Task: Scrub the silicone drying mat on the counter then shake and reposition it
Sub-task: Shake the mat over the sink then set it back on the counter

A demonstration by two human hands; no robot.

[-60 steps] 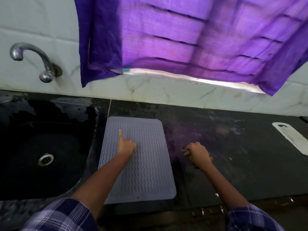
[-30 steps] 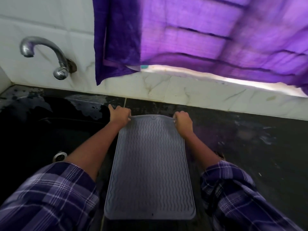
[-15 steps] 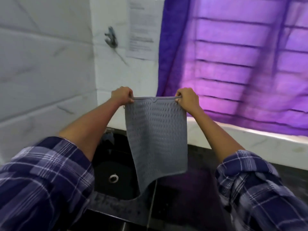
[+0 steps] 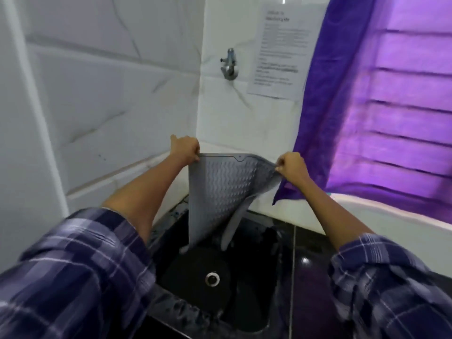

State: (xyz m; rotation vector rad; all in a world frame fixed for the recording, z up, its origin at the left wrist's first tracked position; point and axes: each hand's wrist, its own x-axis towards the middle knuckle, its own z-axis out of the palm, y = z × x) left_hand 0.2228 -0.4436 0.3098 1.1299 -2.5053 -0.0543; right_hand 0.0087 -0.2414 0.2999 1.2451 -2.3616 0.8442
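Note:
The grey silicone drying mat, ribbed with a wavy pattern, hangs in the air above the black sink. My left hand grips its top left corner. My right hand pinches the top right corner. The mat is bent, with its right side folded back, and its lower end dangles over the sink bowl.
The sink's drain lies below the mat. A wall tap fitting and a printed sheet of paper are on the white tiled wall. A purple curtain covers the window at right. Black counter lies right of the sink.
Both hands took the mat's far corners, lifted it off the counter and carried it left over the sink. Since half a second ago it has buckled and dropped lower.

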